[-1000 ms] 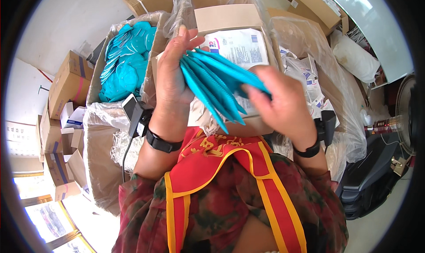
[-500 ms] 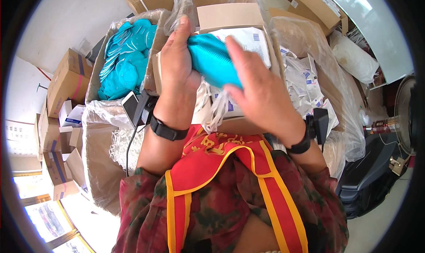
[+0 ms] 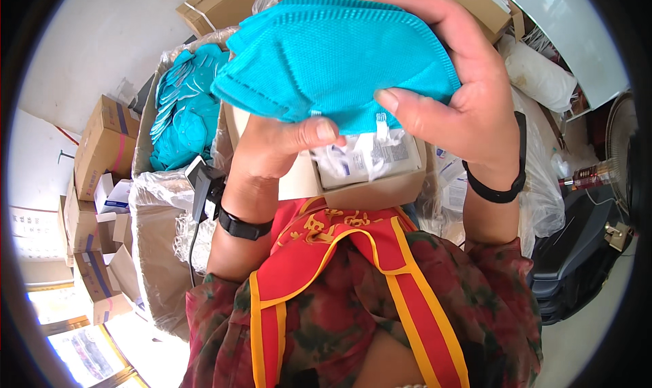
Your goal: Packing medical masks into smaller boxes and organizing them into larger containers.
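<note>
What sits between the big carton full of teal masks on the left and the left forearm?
In the head view, a small black device with a cable stands between the carton of teal masks and the left forearm, over crumpled clear plastic.

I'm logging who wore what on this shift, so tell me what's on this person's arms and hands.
Both hands are bare, without gloves. The left hand has a black band on its wrist, and the right hand has a similar black wristband. The forearms are uncovered; dark red floral sleeves are pushed up toward the elbows.

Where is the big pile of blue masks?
In the head view, the pile of loose teal fabric masks fills a plastic-lined cardboard box on the person's left, just beyond the left hand.
</note>
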Demonstrator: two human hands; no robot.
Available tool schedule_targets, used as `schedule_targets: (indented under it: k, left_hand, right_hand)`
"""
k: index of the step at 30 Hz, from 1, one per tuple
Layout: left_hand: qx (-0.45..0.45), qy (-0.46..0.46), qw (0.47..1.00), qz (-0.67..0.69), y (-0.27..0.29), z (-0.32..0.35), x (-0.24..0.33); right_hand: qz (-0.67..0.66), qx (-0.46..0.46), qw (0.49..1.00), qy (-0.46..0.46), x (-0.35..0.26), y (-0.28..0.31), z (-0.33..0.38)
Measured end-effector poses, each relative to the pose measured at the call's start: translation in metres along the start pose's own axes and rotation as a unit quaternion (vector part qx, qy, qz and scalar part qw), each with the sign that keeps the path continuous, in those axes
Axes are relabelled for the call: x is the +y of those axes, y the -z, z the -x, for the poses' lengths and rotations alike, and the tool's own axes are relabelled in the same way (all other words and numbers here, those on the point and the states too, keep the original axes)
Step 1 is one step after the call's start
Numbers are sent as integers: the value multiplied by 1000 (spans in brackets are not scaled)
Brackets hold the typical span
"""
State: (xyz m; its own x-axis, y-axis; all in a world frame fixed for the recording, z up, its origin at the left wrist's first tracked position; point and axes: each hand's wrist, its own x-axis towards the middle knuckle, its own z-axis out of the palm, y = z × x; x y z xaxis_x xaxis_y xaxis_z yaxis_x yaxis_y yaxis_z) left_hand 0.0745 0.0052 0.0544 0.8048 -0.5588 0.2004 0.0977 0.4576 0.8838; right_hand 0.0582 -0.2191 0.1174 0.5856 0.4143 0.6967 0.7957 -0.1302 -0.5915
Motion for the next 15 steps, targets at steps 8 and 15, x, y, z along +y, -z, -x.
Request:
schedule_targets:
  k: [8, 15]
  left_hand:
    - [71, -13, 997, 6, -26, 3, 3]
    - [108, -94, 973, -179, -37, -3, 9]
  right_hand:
    - [-73, 73, 994, -25, 2, -13, 8]
    - [-313, 39, 927, -201, 34, -52, 43]
